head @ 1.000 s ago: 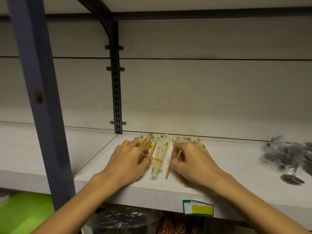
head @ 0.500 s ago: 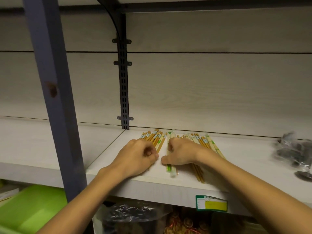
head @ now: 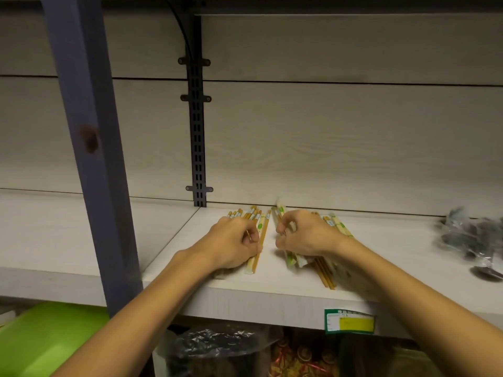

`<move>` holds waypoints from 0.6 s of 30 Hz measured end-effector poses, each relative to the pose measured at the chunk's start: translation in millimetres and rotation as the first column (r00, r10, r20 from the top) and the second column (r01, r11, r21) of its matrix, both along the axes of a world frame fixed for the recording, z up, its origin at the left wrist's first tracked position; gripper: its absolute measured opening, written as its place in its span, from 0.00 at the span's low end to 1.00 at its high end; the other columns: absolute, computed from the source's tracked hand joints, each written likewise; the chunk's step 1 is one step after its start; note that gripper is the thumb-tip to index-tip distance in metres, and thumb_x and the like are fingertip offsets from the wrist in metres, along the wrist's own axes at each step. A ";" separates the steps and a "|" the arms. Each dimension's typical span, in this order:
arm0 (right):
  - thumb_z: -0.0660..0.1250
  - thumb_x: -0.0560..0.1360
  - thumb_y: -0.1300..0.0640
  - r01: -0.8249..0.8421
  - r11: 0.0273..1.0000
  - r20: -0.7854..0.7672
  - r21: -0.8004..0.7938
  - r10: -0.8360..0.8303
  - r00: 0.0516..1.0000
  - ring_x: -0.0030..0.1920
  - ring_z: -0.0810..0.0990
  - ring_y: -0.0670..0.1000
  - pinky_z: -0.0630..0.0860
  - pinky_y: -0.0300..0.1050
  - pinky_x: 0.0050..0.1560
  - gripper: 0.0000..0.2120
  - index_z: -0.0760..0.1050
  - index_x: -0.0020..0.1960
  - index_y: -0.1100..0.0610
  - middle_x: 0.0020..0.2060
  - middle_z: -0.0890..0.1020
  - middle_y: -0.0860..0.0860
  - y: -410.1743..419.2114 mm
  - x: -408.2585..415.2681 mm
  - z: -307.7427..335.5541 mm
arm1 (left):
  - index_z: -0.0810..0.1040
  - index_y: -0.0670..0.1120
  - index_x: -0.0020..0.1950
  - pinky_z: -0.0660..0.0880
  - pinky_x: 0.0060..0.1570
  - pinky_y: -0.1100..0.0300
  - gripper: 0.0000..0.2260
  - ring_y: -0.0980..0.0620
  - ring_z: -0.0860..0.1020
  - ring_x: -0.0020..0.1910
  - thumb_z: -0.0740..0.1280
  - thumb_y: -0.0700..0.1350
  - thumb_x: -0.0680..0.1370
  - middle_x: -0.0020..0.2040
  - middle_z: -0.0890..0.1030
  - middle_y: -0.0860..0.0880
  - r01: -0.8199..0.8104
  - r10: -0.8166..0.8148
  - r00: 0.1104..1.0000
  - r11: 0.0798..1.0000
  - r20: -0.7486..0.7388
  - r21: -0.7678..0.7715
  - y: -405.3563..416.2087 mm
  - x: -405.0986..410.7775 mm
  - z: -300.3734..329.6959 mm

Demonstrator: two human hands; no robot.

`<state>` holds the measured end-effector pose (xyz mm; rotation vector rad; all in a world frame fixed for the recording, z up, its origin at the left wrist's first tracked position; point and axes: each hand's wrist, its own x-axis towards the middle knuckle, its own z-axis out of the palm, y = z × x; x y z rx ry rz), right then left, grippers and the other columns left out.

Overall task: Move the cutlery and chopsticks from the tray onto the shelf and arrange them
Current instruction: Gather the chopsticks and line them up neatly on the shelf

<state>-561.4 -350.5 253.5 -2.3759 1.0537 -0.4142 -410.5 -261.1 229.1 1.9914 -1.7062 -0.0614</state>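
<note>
Wrapped wooden chopsticks (head: 255, 220), pale yellow-brown sticks in clear sleeves with green marks, lie in two loose bunches on the light wood-grain shelf board (head: 394, 257), one bunch under each hand. The left hand (head: 231, 242) rests on the left bunch with its fingers curled down, and a thin stick shows pinched between the thumb and the bent fingers; further tips fan out beyond the knuckles toward the back wall. The right hand (head: 304, 235) lies on the second bunch of chopsticks (head: 325, 270), fingers curled and gripping a few sticks near their far ends, while the near ends stick out below the wrist toward the shelf edge. A bare strip of board separates the two sets of fingertips. Well to the right of the right hand's fingers lies a crinkled clear plastic bag of dark cutlery (head: 471, 238), blurred. A green and yellow price label (head: 349, 321) sits on the shelf's front edge below the right forearm.
</note>
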 end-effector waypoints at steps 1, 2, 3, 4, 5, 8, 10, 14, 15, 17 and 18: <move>0.68 0.73 0.55 0.007 1.000 0.061 0.031 -0.009 0.998 0.25 0.73 0.46 0.70 0.35 0.24 0.07 0.76 0.50 0.56 0.35 0.78 0.49 0.2 -2.5 -1.4 | 0.79 0.50 0.48 0.65 0.33 0.67 0.04 0.55 0.73 0.39 0.69 0.49 0.76 0.39 0.77 0.54 0.002 -0.003 1.000 1.000 0.018 0.022 -2.8 1.2 1.9; 0.68 0.74 0.56 0.013 0.999 0.116 0.050 -0.019 0.993 0.24 0.72 0.46 0.69 0.34 0.23 0.05 0.77 0.47 0.58 0.32 0.78 0.50 0.7 -4.9 -2.9 | 0.78 0.51 0.48 0.64 0.32 0.67 0.03 0.54 0.72 0.41 0.68 0.49 0.77 0.39 0.76 0.54 0.005 -0.007 0.999 0.999 0.039 0.034 -5.1 1.5 3.4; 0.67 0.74 0.56 0.021 0.998 0.165 0.063 -0.032 0.986 0.23 0.71 0.46 0.68 0.33 0.22 0.05 0.78 0.44 0.58 0.30 0.77 0.50 1.8 -6.9 -4.2 | 0.78 0.50 0.48 0.63 0.32 0.65 0.03 0.53 0.72 0.42 0.68 0.48 0.77 0.39 0.74 0.54 0.009 -0.011 0.998 0.999 0.061 0.042 -7.0 1.4 4.0; 0.68 0.74 0.56 0.030 0.997 0.200 0.076 -0.044 0.979 0.23 0.71 0.46 0.67 0.31 0.21 0.05 0.78 0.42 0.58 0.29 0.76 0.50 2.7 -8.8 -5.4 | 0.78 0.50 0.48 0.63 0.33 0.64 0.02 0.52 0.71 0.43 0.67 0.48 0.77 0.38 0.73 0.55 0.013 -0.016 0.996 0.999 0.083 0.044 -8.5 0.8 4.3; 0.68 0.74 0.57 0.037 0.996 0.216 0.084 -0.054 0.975 0.23 0.70 0.45 0.66 0.31 0.21 0.05 0.79 0.42 0.59 0.29 0.76 0.50 3.7 -10.3 -5.8 | 0.77 0.50 0.48 0.63 0.36 0.62 0.02 0.52 0.70 0.44 0.66 0.47 0.78 0.37 0.72 0.55 0.017 -0.021 0.994 0.999 0.104 0.045 -9.8 -0.1 4.2; 0.71 0.72 0.59 0.043 0.993 0.196 0.109 -0.063 0.979 0.27 0.72 0.45 0.69 0.32 0.26 0.05 0.81 0.44 0.61 0.30 0.77 0.50 3.2 -12.1 -6.3 | 0.76 0.50 0.48 0.64 0.43 0.62 0.03 0.51 0.69 0.46 0.62 0.45 0.78 0.40 0.72 0.53 0.022 -0.030 0.989 0.998 0.142 0.056 -11.1 -3.2 4.4; 0.71 0.71 0.60 0.040 0.985 0.205 0.170 -0.075 0.976 0.30 0.75 0.49 0.75 0.40 0.34 0.03 0.79 0.43 0.60 0.30 0.79 0.51 1.2 -11.6 -7.8 | 0.76 0.50 0.49 0.65 0.44 0.61 0.04 0.50 0.69 0.47 0.62 0.45 0.78 0.42 0.72 0.53 0.018 -0.031 0.989 0.996 0.144 0.089 -11.9 -3.7 5.7; 0.72 0.72 0.61 0.037 0.972 0.240 0.234 -0.095 0.966 0.30 0.80 0.50 0.80 0.53 0.42 0.03 0.79 0.44 0.58 0.32 0.81 0.53 -2.4 -14.1 -8.4 | 0.75 0.52 0.49 0.66 0.40 0.60 0.04 0.50 0.71 0.46 0.64 0.48 0.76 0.41 0.69 0.56 0.011 -0.028 0.992 0.991 0.124 0.136 -16.7 -2.1 6.4; 0.72 0.72 0.61 0.018 0.970 0.246 0.244 -0.080 0.966 0.27 0.79 0.49 0.80 0.51 0.38 0.03 0.79 0.44 0.58 0.30 0.81 0.54 -1.1 -15.6 -6.8 | 0.74 0.52 0.48 0.66 0.39 0.60 0.04 0.50 0.71 0.46 0.65 0.49 0.75 0.41 0.70 0.56 0.008 -0.025 0.992 0.990 0.121 0.138 -17.7 -1.7 6.2; 0.70 0.74 0.63 -0.025 0.950 0.269 0.310 -0.062 0.961 0.22 0.77 0.50 0.76 0.44 0.27 0.04 0.77 0.47 0.62 0.27 0.80 0.58 3.4 -19.3 -3.3 | 0.74 0.52 0.47 0.66 0.38 0.60 0.06 0.51 0.71 0.45 0.67 0.53 0.75 0.42 0.70 0.55 0.007 -0.025 0.992 0.990 0.126 0.143 -18.6 -1.6 5.9; 0.69 0.75 0.64 -0.034 0.940 0.281 0.340 -0.067 0.958 0.21 0.77 0.51 0.74 0.42 0.24 0.04 0.76 0.49 0.64 0.26 0.79 0.59 5.5 -21.0 -2.2 | 0.73 0.52 0.47 0.67 0.39 0.59 0.06 0.51 0.71 0.45 0.66 0.53 0.76 0.42 0.70 0.55 0.011 -0.030 0.991 0.990 0.130 0.144 -18.9 -2.0 5.9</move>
